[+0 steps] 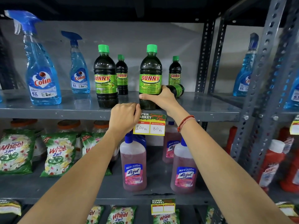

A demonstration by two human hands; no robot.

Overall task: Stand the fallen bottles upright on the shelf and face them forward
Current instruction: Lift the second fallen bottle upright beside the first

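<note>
I see the right hand wrapped around the lower body of a large Sunny bottle at the front edge of the upper shelf. The bottle's long axis is vertical, green cap up, label facing me. The thumb crosses the front of the bottle below the label; the fingers pass behind it. The left hand is curled closed at the shelf edge, just left of the bottle's base; I cannot tell whether it touches the bottle. Behind the right hand, a fallen Sunny bottle lies on its side, long axis roughly horizontal; its cap end is hidden. Three more Sunny bottles stand upright: one large to the left, two small at the rear.
</note>
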